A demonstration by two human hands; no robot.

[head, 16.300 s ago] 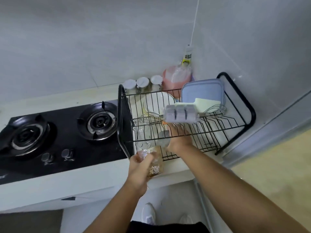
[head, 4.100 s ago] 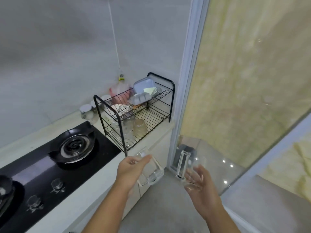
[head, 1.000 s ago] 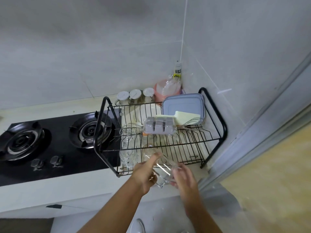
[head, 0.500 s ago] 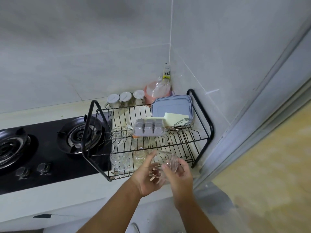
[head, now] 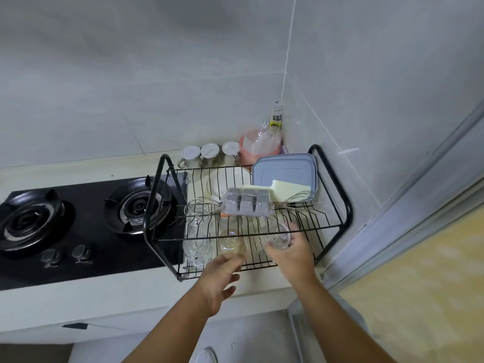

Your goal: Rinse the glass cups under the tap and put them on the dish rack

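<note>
Head view: my right grip point(head: 290, 255) is wrapped around a glass cup point(head: 278, 236) at the front of the lower tier of the dish rack point(head: 324, 216), while my left grip point(head: 222, 273), fingers relaxed and holding nothing, sits just beside a second glass cup point(head: 231, 243) standing on that tier.

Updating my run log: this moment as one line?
step: racking; right hand: grips clear cup at lower tier of dish rack; left hand: relaxed, beside yellowish cup
</note>
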